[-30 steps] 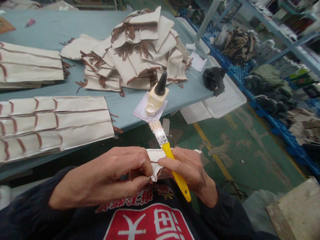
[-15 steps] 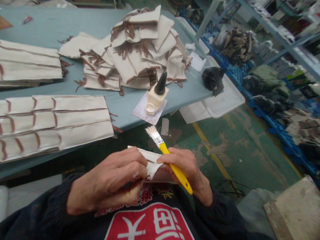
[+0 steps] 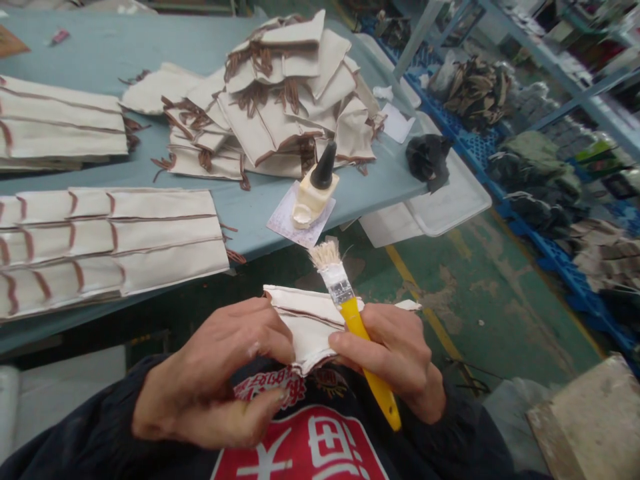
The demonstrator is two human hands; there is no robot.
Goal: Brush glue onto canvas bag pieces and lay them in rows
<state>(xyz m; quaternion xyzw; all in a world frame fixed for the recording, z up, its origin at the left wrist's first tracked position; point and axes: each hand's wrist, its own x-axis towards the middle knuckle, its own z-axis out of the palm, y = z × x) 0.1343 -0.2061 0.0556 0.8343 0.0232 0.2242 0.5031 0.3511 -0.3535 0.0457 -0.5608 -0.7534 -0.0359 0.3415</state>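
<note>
Cream fabric piece (image 3: 313,333) with brown edging is held in front of the chest, off the tabletop (image 3: 150,47) and just short of its near edge. The right side of the piece is pinched under the thumb of the right hand (image 3: 395,353), in which a yellow-handled brush (image 3: 357,320) is also gripped, bristles pointing away from the body. The left hand (image 3: 217,370) is slack, its thumb parted from the fingers, with the fingertips at the left edge of the fabric; whether any cloth is caught behind them cannot be told. The fabric is judged to be light, soft enough to fold and unlikely to slip or break; it is best taken flat between thumb and fingers near a seamed edge, since its lower edge is already curled. On the dark garment (image 3: 95,430), a red panel (image 3: 300,440) is printed with large white characters, apparently 海 and 天, partly cut off, and smaller red lettering above is only partly legible. No label can be read on the black-nozzled bottle (image 3: 313,198), and the faint marks on the paper (image 3: 280,217) beneath it are illegible.
</note>
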